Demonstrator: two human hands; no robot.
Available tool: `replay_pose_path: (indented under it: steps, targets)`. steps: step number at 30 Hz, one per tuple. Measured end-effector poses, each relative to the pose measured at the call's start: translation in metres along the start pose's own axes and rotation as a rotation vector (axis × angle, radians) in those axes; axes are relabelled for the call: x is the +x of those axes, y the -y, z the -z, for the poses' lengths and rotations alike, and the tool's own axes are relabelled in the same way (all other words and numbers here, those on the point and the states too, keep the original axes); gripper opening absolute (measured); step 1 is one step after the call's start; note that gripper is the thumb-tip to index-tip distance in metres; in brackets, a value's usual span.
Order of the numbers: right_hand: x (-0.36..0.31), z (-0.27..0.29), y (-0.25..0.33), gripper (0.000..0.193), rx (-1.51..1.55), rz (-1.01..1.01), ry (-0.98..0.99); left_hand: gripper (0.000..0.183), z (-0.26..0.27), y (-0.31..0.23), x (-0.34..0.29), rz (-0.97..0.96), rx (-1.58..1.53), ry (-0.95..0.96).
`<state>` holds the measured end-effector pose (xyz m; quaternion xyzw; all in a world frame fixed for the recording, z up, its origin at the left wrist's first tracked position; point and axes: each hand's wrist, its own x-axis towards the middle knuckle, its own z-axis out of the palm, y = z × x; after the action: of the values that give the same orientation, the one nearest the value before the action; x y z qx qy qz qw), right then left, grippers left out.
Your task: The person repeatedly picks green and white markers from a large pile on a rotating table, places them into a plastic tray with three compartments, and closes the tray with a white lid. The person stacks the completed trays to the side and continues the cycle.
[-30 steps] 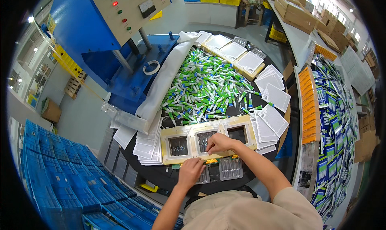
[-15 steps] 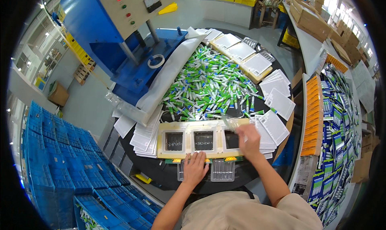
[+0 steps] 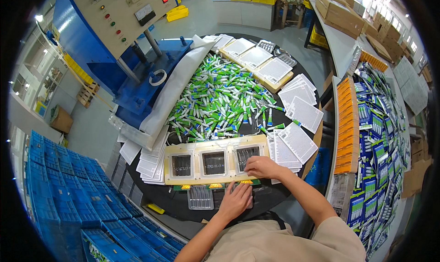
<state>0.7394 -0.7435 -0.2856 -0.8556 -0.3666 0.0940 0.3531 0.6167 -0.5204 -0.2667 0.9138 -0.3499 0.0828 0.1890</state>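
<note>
In front of me lies a cream jig (image 3: 197, 148) with three square windows. A clear plastic blister tray (image 3: 246, 156) sits in the right window, and my right hand (image 3: 262, 166) is closed at its right edge, fingertips partly hidden. Ribbed clear plastic also shows in the left window; the middle one looks dark, and I cannot tell its contents. My left hand (image 3: 234, 201) lies open at the jig's front edge, fingers stretched out over another blister tray that it mostly covers. Left of that hand is an uncovered clear blister tray (image 3: 200, 198).
A heap of green-and-white tubes (image 3: 220, 101) covers the round black table behind the jig. White cards (image 3: 298, 143) lie on both sides. A second jig (image 3: 256, 60) holds cards. A blue press (image 3: 151, 88) stands left, blue crates (image 3: 68, 184) lower left, packed blister cards (image 3: 376, 147) right.
My right hand has brought the clear blister tray down into the jig's right window. My left hand has shifted right along the front edge, over the right loose tray. The view has turned slightly.
</note>
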Motion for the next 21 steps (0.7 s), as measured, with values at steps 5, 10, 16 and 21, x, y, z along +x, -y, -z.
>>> replay_pose_path:
  steps: [5, 10, 16, 21]
  targets:
    - [0.006, 0.004, -0.012, 0.018, 0.114, -0.044, 0.137, 0.045, -0.009, -0.001, 0.006, 0.009, 0.002, 0.014]
    - [0.017, 0.013, -0.026, 0.020, 0.193, 0.037, 0.258, 0.059, -0.018, 0.006, 0.012, 0.087, 0.091, 0.125]
    - [0.022, 0.006, -0.028, 0.014, 0.137, -0.006, 0.261, 0.064, -0.022, 0.008, 0.015, 0.096, 0.173, 0.128]
    - [0.010, -0.011, -0.013, 0.011, 0.004, -0.066, 0.097, 0.065, -0.030, 0.002, 0.021, 0.149, 0.228, 0.066]
